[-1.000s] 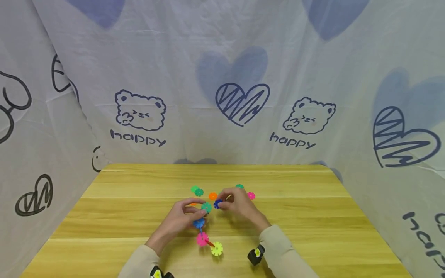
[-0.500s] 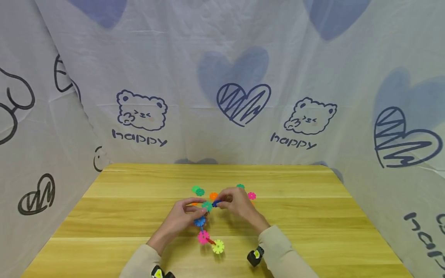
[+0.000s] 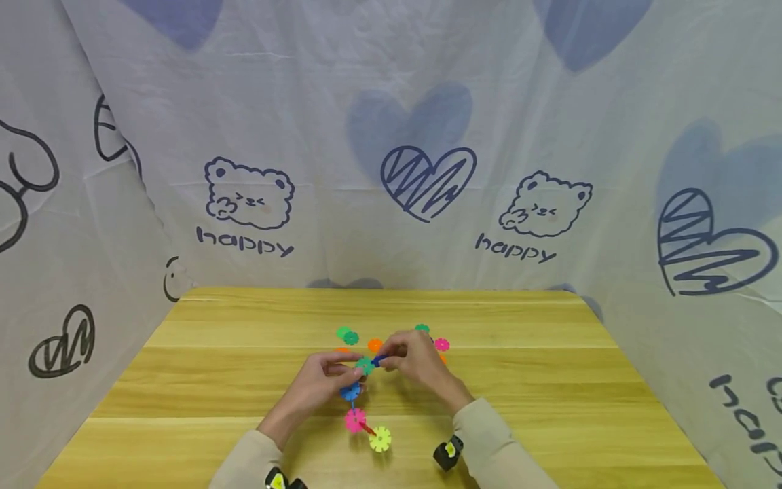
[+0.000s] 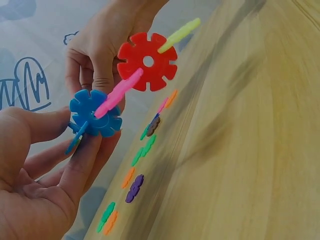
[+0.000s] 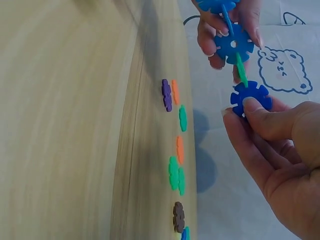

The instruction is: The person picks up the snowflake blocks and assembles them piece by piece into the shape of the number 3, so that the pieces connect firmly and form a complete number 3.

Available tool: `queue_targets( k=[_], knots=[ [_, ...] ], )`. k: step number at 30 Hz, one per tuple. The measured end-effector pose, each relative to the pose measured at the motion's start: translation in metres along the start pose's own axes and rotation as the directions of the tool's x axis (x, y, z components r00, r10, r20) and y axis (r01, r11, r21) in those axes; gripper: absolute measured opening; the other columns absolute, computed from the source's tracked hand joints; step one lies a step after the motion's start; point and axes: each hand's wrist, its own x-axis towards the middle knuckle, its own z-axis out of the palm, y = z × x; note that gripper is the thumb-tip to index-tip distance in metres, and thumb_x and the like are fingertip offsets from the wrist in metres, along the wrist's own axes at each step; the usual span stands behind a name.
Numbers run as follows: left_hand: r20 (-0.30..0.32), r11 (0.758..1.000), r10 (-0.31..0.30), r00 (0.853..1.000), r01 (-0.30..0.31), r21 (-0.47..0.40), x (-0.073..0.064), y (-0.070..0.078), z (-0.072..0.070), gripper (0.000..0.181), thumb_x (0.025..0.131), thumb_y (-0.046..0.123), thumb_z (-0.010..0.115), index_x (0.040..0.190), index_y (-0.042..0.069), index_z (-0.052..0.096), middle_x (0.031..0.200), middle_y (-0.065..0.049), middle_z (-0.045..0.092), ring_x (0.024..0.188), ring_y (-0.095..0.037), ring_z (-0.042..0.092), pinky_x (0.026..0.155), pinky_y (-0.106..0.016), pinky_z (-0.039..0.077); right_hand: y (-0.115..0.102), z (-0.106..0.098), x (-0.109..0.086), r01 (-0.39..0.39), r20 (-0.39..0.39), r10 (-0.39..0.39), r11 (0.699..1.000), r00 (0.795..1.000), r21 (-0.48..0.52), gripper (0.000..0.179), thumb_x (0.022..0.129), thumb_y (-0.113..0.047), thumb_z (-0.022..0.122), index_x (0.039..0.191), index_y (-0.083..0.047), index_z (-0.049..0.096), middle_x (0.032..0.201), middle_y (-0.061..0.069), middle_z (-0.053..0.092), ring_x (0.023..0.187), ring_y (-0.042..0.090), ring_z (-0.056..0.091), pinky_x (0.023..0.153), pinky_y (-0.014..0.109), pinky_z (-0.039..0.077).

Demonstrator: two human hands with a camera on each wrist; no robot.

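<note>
A chain of notched plastic discs hangs from my left hand (image 3: 314, 384), which pinches it near the top by a blue disc (image 5: 225, 47). Below in the head view come another blue disc (image 3: 350, 391), a pink disc (image 3: 354, 420) and a yellow disc (image 3: 380, 439); a red disc (image 4: 161, 74) joins those last two. At the chain's upper end is a teal-green disc (image 3: 364, 367), seen edge-on in the right wrist view. Between thumb and fingers, my right hand (image 3: 418, 356) holds a dark blue disc (image 5: 242, 94), its rim right at the green disc's edge.
Loose notched discs lie on the wooden table (image 3: 519, 407) beyond the hands, among them orange (image 3: 375, 345), green (image 3: 350, 337), pink (image 3: 442, 344), purple (image 5: 167, 95) and brown (image 5: 178, 217) ones. A printed cloth (image 3: 336, 238) hangs around the table's back and sides.
My right hand has turned the dark blue disc from face-on to edge-on and brought it left against the green disc. My left hand keeps its grip; the hanging chain sways slightly.
</note>
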Motion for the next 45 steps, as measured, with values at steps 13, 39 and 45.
queue_targets(
  k=[13,39,45],
  knots=[
    [-0.016,1.0,0.028,0.999,-0.028,0.012,0.0024,0.003,0.0029,0.045,0.1,0.009,0.067,0.14,-0.01,0.057,0.11,-0.032,0.074,0.094,-0.032,0.079,0.078,-0.031,0.064,-0.004,-0.0013,-0.0009,0.043,0.011,-0.043,0.999,0.999,-0.029,0.005,0.091,0.003,0.074,0.09,0.007,0.075,0.087,0.017,0.075,0.076,0.026,0.076,0.066,0.019,0.061],
    [0.021,0.997,0.073,0.997,-0.074,0.026,0.0058,-0.0016,0.003,0.042,0.101,0.005,0.065,0.138,-0.014,0.057,0.109,-0.038,0.071,0.086,-0.025,0.079,0.073,-0.027,0.064,-0.0029,0.0028,-0.007,0.163,-0.062,-0.173,0.977,0.983,-0.136,0.009,0.084,0.011,0.077,0.083,0.002,0.076,0.082,0.015,0.075,0.068,0.02,0.074,0.063,0.012,0.056],
    [0.037,0.997,0.079,0.996,-0.079,0.006,0.0065,-0.0027,0.0028,0.044,0.101,0.006,0.065,0.138,-0.016,0.054,0.11,-0.04,0.069,0.084,-0.022,0.079,0.073,-0.027,0.064,-0.0008,0.0048,-0.0079,0.171,-0.076,-0.182,0.977,0.98,-0.13,0.009,0.085,0.01,0.076,0.082,0.002,0.076,0.08,0.016,0.076,0.067,0.021,0.075,0.062,0.013,0.057]
  ],
)
